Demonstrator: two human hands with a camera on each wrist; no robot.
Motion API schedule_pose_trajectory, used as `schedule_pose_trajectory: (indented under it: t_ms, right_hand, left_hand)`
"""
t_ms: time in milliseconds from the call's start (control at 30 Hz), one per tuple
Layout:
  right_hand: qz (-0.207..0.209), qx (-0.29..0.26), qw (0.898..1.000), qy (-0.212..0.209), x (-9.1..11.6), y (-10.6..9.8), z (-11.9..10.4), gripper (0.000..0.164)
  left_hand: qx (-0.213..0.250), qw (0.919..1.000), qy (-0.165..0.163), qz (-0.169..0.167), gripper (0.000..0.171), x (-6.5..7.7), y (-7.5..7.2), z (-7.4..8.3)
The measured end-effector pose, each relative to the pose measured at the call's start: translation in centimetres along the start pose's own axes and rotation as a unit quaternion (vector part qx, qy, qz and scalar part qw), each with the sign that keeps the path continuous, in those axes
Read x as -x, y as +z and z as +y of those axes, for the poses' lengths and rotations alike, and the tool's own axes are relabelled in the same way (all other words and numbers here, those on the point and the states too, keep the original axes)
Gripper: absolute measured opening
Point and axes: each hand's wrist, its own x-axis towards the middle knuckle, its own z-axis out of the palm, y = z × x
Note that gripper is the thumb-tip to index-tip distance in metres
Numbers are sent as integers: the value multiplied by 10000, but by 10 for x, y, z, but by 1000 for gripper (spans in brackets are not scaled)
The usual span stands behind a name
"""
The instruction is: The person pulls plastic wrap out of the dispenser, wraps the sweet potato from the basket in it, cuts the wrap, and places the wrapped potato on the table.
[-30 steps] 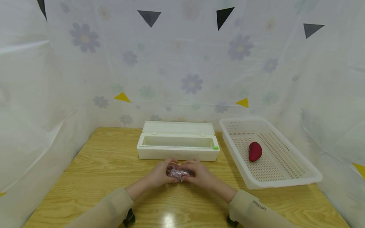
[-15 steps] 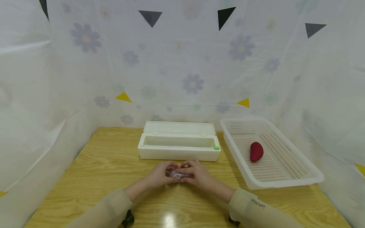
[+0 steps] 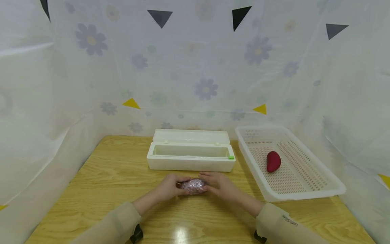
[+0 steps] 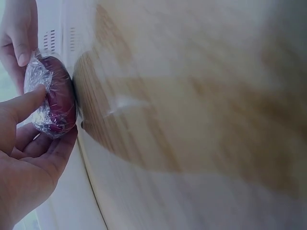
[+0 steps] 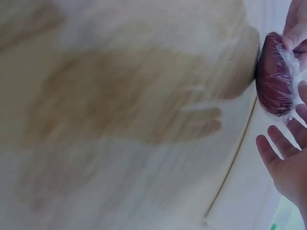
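A dark red, rounded oblong thing wrapped in crinkled clear cling film (image 3: 195,186) lies on the wooden table in front of me. My left hand (image 3: 169,187) grips its left end, thumb on the near side and fingers behind; the left wrist view shows that thumb pressed on the film over the wrapped red thing (image 4: 61,98). At the right end, my right hand (image 3: 223,185) has its fingers extended and spread. In the right wrist view, loose film edges stand out near the right hand's fingertips (image 5: 273,130).
Behind the hands stands a long white cling film box (image 3: 192,165), its lid (image 3: 191,136) raised and a green slider (image 3: 231,157) at its right end. To the right, a white perforated basket (image 3: 304,196) holds another dark red oblong thing (image 3: 273,162).
Both hands were closed around the wrapped thing. My right hand has loosened and moved to the right, uncovering more of the film. The left hand keeps its grip.
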Motion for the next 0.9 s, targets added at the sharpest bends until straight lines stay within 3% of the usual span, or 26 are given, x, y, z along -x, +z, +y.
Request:
schedule_pose_trajectory:
  t_ms: [400, 633, 733, 900]
  right_hand:
    - [-172, -374, 9978, 515, 5, 5, 0, 48]
    - [-360, -1066, 9912, 703, 6, 4, -1, 60]
    - [-358, -892, 9934, 618, 5, 4, -2, 62]
    - [-174, -600, 9972, 402, 6, 3, -5, 53]
  left_hand:
    - [-60, 9998, -177, -6, 51, 0, 0, 0]
    - [-43, 9999, -132, 38, 52, 1, 1, 2]
    - [-30, 9999, -120, 16, 52, 2, 1, 5]
    - [114, 9999, -66, 4, 58, 1, 3, 9]
